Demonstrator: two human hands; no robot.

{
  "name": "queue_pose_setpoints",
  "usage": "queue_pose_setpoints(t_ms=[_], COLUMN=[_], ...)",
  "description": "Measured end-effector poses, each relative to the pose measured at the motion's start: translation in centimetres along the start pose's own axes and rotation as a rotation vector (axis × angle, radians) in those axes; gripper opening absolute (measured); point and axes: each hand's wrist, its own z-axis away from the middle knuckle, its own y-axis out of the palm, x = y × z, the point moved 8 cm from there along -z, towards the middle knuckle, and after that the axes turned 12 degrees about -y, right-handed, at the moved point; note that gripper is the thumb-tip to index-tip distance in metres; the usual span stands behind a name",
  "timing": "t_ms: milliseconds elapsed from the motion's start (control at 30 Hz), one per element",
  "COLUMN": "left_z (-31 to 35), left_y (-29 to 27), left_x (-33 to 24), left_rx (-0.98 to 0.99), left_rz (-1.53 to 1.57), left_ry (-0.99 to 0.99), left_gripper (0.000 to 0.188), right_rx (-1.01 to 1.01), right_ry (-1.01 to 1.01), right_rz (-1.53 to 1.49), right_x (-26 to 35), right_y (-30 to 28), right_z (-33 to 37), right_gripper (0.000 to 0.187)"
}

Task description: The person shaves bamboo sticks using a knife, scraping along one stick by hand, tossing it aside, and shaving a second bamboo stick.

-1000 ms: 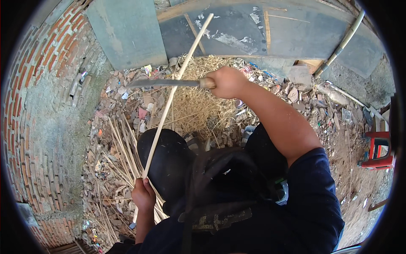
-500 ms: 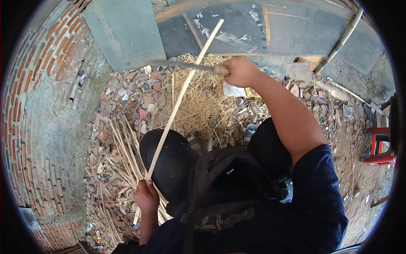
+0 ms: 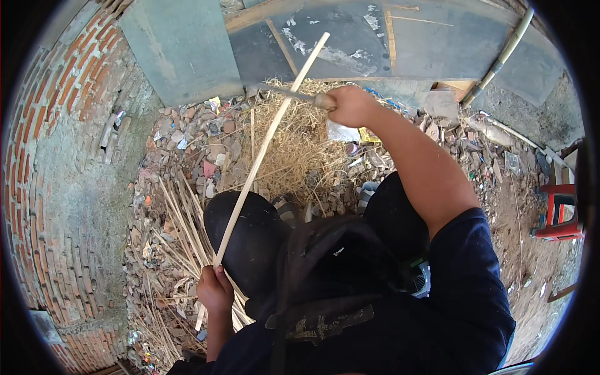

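Closed round the lower end of a long pale wooden strip (image 3: 265, 147) is my left hand (image 3: 215, 290), beside my left knee. The strip slants up and away over that knee, its far end in the air. My right hand (image 3: 353, 106) grips the light handle of a knife (image 3: 300, 95) whose blade points left. The blade lies across the upper part of the strip and looks to be touching it; its tip is blurred. A bundle of similar strips (image 3: 187, 215) lies at my left side, partly hidden by my left knee and hand.
Curly shavings (image 3: 297, 156) are heaped in front of me on rubble-strewn ground (image 3: 212, 150). A brick wall (image 3: 62, 187) stands at left, with grey panels (image 3: 425, 47) along the far side. A red plastic stool (image 3: 556, 212) is at far right; a pole (image 3: 500, 59) leans behind.
The knife's blade has tilted a little, its tip now slightly higher and farther right. Both hands keep their hold, and the strip has barely shifted.
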Motion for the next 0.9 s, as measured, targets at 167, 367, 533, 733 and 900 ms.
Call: queue_pose_setpoints(t_ms=[167,367,533,733,900], left_z=[0.5,1.8,3.1,4.5,4.1], left_y=[-0.7,-0.6,0.0,-0.1,0.0], left_x=[-0.5,-1.4,0.1,-0.2,0.3], left_rx=[0.01,0.112,0.2,0.224,0.223], left_rz=[0.049,0.13,0.174,0.204,0.131], left_ry=[-0.017,-0.072,-0.104,-0.104,-0.087], left_gripper=[0.026,0.024,0.022,0.021,0.021], right_rx=[0.112,-0.021,-0.012,-0.041,-0.135], right_ry=[-0.235,-0.268,-0.105,-0.115,-0.197], right_rz=[0.089,-0.153,-0.579,-0.778,-0.765], right_x=[7.1,5.6,5.6,5.3,6.4], right_y=[0.1,0.0,1.4,1.0,-0.4], right_z=[1.3,0.3,-0.1,0.2,0.8], right_gripper=[0.018,0.017,0.034,0.032,0.028])
